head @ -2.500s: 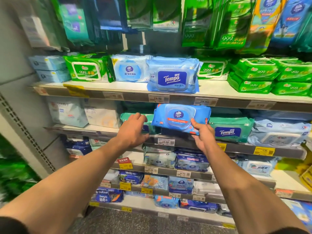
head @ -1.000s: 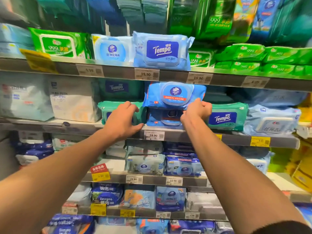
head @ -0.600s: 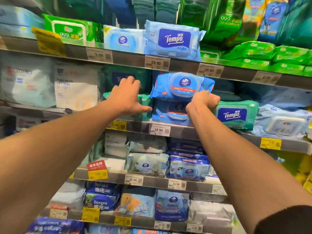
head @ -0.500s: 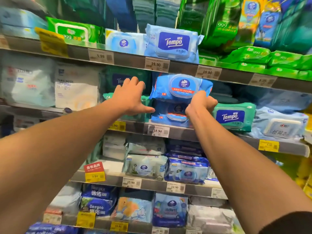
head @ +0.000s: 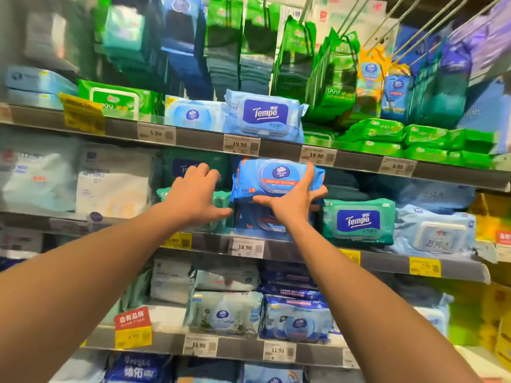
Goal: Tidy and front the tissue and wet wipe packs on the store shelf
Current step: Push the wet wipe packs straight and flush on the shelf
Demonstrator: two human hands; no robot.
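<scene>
A blue Vinda wet wipe pack (head: 276,176) lies on top of a second blue pack (head: 255,223) on the middle shelf (head: 290,248). My right hand (head: 294,201) cups its lower right corner, thumb under the front edge and fingers up the right end. My left hand (head: 193,197) lies flat with spread fingers on a teal-green pack (head: 223,201) just left of the blue stack, its thumb reaching toward the lower blue pack. The hand hides most of the green pack.
A teal Tempo pack (head: 359,221) and a pale blue pack (head: 434,233) sit right of the stack. White packs (head: 113,181) stand to the left. The shelf above holds a blue Tempo pack (head: 265,114) and green packs (head: 387,134). Bags hang overhead.
My right hand has opened from a fist at the pack's right end into a spread hold around its lower right corner. The left hand stays on the green pack. The view has tilted up.
</scene>
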